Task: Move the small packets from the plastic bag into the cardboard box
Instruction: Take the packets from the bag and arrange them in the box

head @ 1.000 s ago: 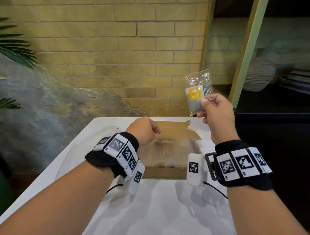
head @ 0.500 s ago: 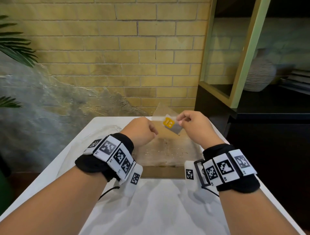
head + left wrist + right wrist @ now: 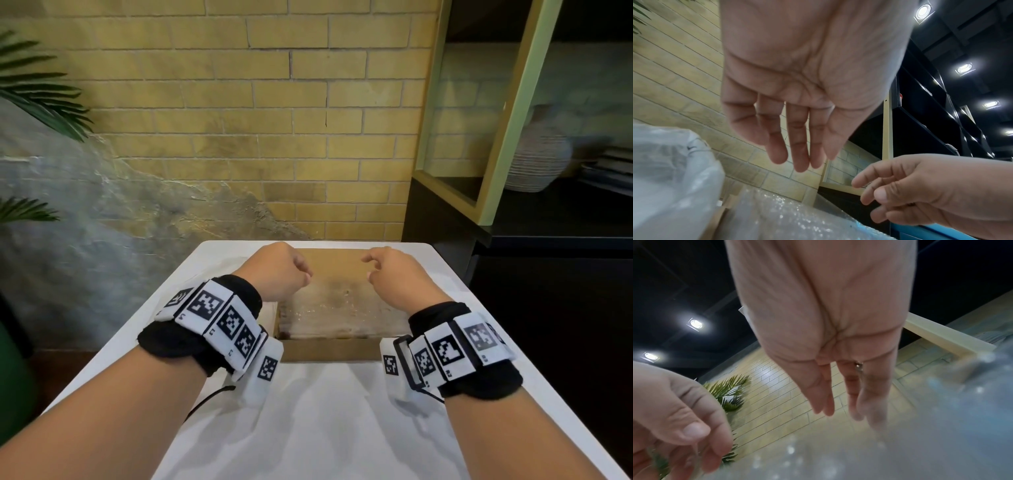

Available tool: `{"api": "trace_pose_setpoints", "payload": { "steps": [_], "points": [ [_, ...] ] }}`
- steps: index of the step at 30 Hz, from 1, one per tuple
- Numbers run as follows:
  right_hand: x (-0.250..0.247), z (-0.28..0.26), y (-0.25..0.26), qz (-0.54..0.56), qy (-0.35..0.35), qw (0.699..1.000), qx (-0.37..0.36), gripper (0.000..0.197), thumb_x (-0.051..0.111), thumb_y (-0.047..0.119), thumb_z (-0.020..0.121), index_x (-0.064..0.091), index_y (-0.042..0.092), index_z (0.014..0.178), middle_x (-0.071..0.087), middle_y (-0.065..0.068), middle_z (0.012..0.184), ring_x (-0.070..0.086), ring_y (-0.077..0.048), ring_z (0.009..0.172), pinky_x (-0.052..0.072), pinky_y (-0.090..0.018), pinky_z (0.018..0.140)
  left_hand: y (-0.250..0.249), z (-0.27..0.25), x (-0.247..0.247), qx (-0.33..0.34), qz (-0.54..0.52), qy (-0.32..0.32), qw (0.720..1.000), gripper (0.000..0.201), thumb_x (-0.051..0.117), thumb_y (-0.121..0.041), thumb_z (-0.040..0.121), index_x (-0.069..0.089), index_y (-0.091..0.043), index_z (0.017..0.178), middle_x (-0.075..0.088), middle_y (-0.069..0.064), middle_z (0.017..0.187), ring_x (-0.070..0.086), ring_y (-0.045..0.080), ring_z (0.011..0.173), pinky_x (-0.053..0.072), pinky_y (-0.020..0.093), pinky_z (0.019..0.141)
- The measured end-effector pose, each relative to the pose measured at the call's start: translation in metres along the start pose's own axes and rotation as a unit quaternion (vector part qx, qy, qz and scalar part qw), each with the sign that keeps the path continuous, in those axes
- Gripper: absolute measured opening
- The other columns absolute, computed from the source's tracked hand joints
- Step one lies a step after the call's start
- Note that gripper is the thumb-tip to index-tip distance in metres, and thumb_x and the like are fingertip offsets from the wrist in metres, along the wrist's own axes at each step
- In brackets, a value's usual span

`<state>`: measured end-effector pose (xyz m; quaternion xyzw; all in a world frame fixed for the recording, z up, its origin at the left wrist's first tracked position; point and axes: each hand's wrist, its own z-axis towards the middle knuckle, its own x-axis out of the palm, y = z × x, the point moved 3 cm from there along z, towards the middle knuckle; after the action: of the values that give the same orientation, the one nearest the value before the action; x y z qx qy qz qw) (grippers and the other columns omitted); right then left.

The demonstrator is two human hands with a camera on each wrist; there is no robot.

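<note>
Both hands, left (image 3: 279, 270) and right (image 3: 394, 274), hover slack-fingered and unladen over the cardboard box (image 3: 329, 349).

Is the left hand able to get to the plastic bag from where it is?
Probably yes. The left hand hangs open right beside the plastic bag, with nothing between them.

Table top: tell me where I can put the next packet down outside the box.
Bare white table lies between the forearms, bordered by the cardboard box near wall. A narrow strip runs right of the box. Crowded: the left hand and right hand hover over the box; the plastic bag fills its left.
</note>
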<state>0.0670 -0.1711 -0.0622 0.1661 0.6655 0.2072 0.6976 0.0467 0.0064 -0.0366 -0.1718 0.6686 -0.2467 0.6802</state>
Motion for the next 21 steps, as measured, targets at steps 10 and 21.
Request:
{"api": "trace_pose_setpoints", "payload": {
  "steps": [10,21],
  "points": [
    [0.014,-0.019,0.02,-0.132,0.151,0.972,-0.122,0.054,0.042,0.038,0.097,0.028,0.021,0.147,0.02,0.002,0.157,0.021,-0.022,0.143,0.02,-0.035,0.114,0.008,-0.003,-0.014,-0.023,0.004,-0.018,1.0,0.017,0.055,-0.013,0.089,0.071,-0.015,0.095,0.06,-0.004,0.089,0.054,0.016,0.09,0.037,0.022,0.074],
    [0.017,-0.038,0.032,-0.164,0.231,0.953,-0.103,0.066,0.044,0.05,0.093,0.019,0.027,0.149,0.019,0.007,0.157,0.021,-0.02,0.143,0.019,-0.037,0.116,0.053,-0.006,-0.04,-0.138,-0.019,-0.038,0.989,0.007,0.051,-0.008,0.09,0.056,-0.013,0.088,0.056,0.009,0.09,0.05,0.025,0.082,0.046,0.032,0.072]
  ]
}}
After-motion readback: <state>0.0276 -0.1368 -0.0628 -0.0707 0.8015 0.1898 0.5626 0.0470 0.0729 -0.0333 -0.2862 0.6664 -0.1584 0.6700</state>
